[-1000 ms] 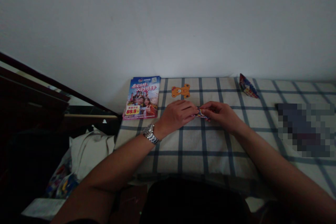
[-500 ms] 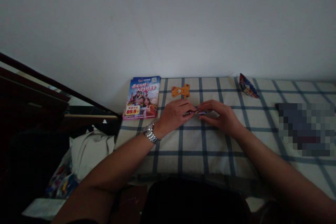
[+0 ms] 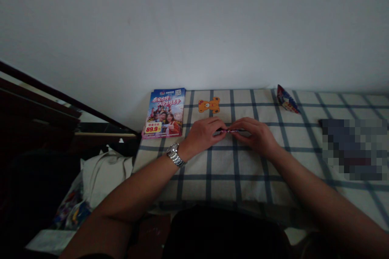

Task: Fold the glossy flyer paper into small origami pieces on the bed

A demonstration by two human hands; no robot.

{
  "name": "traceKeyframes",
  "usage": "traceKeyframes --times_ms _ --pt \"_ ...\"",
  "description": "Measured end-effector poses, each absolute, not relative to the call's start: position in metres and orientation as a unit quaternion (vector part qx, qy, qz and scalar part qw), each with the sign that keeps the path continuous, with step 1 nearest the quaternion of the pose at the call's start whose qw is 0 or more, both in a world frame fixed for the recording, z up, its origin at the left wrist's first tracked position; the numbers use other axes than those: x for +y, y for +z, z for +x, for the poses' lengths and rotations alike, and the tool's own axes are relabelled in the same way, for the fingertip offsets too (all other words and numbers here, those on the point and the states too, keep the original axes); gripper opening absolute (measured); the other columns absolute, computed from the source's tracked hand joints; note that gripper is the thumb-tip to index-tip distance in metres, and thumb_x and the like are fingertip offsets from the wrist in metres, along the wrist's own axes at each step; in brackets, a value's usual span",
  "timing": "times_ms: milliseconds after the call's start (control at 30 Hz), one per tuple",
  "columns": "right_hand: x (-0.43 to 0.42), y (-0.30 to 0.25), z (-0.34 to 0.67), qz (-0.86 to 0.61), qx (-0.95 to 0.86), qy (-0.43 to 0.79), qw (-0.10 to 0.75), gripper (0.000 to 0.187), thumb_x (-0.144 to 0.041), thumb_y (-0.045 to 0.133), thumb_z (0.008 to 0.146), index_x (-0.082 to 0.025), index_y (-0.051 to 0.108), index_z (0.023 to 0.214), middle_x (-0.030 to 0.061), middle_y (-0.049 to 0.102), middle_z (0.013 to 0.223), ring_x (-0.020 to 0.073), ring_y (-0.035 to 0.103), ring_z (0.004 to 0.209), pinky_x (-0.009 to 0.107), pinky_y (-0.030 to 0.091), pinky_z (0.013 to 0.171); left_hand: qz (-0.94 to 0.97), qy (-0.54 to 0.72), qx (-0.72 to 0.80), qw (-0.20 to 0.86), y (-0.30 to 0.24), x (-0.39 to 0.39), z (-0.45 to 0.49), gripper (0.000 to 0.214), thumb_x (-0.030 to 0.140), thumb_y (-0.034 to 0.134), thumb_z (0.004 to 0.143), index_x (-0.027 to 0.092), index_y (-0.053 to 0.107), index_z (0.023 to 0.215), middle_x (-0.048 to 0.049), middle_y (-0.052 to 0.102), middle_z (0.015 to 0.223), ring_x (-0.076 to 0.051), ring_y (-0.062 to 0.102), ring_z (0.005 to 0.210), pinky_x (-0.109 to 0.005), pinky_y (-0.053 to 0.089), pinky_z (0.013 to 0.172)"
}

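A narrow edge of folded printed paper (image 3: 232, 130) shows between my hands, above the checked cloth. My left hand (image 3: 208, 131), with a metal watch (image 3: 175, 155) at the wrist, pinches its left end between thumb and fingers. At the other end my right hand (image 3: 253, 132) is closed on it the same way. My fingers cover most of the paper. A stack of colourful printed flyers (image 3: 165, 113) lies to the left of my hands. Farther right, near the wall, stands a folded paper piece (image 3: 287, 100) with blue and red print.
The blue-and-white checked cloth (image 3: 221, 166) covers the surface up to the pale wall (image 3: 212, 28). It bears a bear picture (image 3: 209, 105). A dark, pixelated object (image 3: 352, 149) lies at the right. White bags (image 3: 103, 174) stand below the left edge, beside dark wooden rails (image 3: 60, 93).
The paper between my hands has turned to a thinner, edge-on strip. My fingertips have drawn slightly closer together on it. Everything around stays put.
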State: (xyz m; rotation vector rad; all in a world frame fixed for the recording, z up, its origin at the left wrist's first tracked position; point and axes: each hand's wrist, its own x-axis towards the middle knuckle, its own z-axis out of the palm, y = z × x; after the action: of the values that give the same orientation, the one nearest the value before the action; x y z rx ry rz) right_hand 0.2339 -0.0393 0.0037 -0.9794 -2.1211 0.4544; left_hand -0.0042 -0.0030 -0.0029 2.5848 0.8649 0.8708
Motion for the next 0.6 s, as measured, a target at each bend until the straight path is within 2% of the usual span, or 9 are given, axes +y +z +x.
traceKeyframes --times_ms 167,433,600 --pt "-0.0398 0.0046 0.2332 -0.393 -0.818 0.201 0.368 0.008 -0.024 0.068 0.099 -0.023 0.074 0.105 0.0058 0.077 0.099 0.0218 0.074 0.093 0.035 0.060 0.084 0.886 0.304 0.311 0.163 -0.0024 -0.0047 -0.0033 0.009 0.020 0.075 0.093 0.020 0.070 0.101 0.0010 0.075 0.096 -0.015 0.070 0.085 -0.027 0.051 0.074" --pt "-0.0417 0.0057 0.2326 -0.435 -0.800 0.212 0.354 0.012 -0.034 0.067 0.100 -0.025 0.075 0.100 0.0051 0.078 0.094 0.0220 0.074 0.086 0.035 0.060 0.080 0.882 0.300 0.310 0.191 -0.0033 -0.0051 -0.0025 0.009 0.025 0.070 0.098 0.022 0.072 0.106 -0.0003 0.077 0.099 -0.014 0.072 0.088 -0.028 0.055 0.079" --pt "-0.0417 0.0049 0.2326 -0.451 -0.790 0.213 0.356 0.012 -0.033 0.068 0.099 -0.024 0.075 0.096 0.0044 0.078 0.091 0.0215 0.074 0.084 0.034 0.058 0.078 0.877 0.298 0.311 0.213 -0.0059 -0.0044 -0.0019 0.011 0.027 0.069 0.100 0.023 0.072 0.110 0.0000 0.078 0.101 -0.014 0.072 0.090 -0.028 0.056 0.083"
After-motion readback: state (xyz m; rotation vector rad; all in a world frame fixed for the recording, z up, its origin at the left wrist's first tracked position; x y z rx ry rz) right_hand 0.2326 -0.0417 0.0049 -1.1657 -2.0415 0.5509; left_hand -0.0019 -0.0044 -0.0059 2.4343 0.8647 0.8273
